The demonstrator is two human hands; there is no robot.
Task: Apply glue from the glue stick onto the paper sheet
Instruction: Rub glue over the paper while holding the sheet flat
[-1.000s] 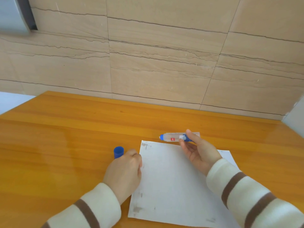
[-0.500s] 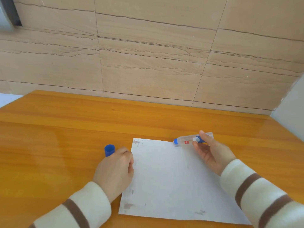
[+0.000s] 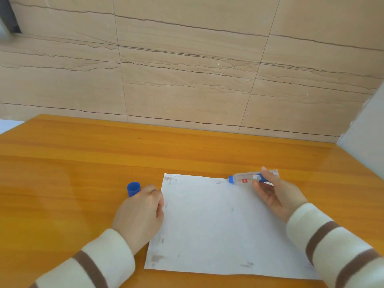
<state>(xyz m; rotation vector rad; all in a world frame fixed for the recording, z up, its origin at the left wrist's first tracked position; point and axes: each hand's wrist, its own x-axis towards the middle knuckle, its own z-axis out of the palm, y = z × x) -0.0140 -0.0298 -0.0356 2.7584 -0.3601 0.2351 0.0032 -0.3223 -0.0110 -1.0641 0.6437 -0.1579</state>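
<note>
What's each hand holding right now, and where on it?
The right hand pinches the glue stick at its rear end, nozzle at the paper's far edge. The left hand rests curled by the paper's left edge; any grip is hidden.

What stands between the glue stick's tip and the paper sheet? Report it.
Nothing visible does. The right hand holds the glue stick with its blue tip at the paper sheet's far edge. The blue cap is off, standing on the table by the left hand.
</note>
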